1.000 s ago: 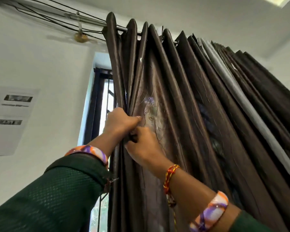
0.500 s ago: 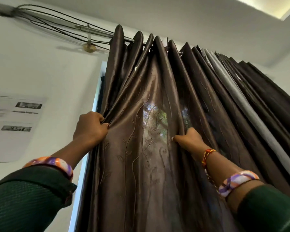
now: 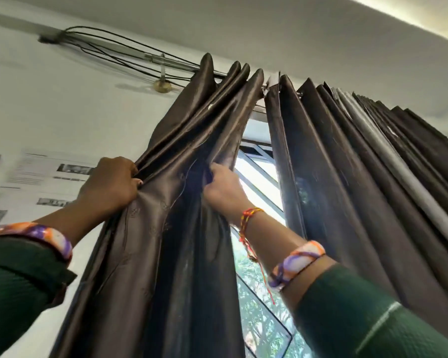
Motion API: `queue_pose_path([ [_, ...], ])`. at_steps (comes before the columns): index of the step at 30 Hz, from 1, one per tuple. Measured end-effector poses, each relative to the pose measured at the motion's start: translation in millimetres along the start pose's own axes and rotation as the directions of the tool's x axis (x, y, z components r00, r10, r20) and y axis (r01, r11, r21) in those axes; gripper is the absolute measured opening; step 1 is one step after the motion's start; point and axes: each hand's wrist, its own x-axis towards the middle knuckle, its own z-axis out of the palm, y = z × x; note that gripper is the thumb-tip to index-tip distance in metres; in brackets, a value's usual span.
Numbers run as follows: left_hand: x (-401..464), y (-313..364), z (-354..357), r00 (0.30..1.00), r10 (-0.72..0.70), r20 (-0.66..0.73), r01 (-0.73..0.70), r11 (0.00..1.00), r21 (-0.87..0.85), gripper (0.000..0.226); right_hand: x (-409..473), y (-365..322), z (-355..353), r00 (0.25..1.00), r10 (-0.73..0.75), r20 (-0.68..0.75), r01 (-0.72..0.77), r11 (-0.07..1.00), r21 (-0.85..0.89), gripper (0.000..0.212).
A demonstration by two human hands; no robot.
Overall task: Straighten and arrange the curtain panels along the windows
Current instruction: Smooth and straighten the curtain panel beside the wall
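Left hand (image 3: 109, 184) grips the left curtain panel (image 3: 166, 228) at its outer edge; right hand (image 3: 223, 188) pinches its inner edge. Best to tug both edges evenly, so folds hang straight from the rod (image 3: 173, 63).

Open window gap (image 3: 256, 182) between bunched left curtain panel (image 3: 166, 228) and right panel (image 3: 334, 177).

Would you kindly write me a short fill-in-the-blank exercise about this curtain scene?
1. Both hands grip the ____ curtain panel.
2. Between that panel and the right panel shows a ____.
3. The right hand wears a red thread on its ____.
4. The panels hang from a metal ____.

Missing: left; window; wrist; rod
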Motion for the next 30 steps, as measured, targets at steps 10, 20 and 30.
queue_pose_path([
  [10, 14.3, -79.7, -58.8, 1.0, -0.017, -0.02, 0.02, 0.983, 0.18, 0.022, 8.6, -81.7, 69.9, 0.999, -0.041, 0.005, 0.039, 0.975, 0.218, 0.015],
  [20, 14.8, -124.8, -102.9, 0.997, -0.075, -0.015, 0.076, 0.964, 0.257, 0.022, 15.4, -130.0, 116.2, 0.987, -0.153, 0.057, 0.123, 0.925, 0.36, 0.032],
  [30, -23.8, -69.6, -71.5, 0.99, 0.018, 0.137, -0.027, 0.998, 0.063, 0.027, -12.4, -91.9, 107.5, 0.999, -0.016, 0.036, 0.008, 0.977, 0.213, 0.038],
])
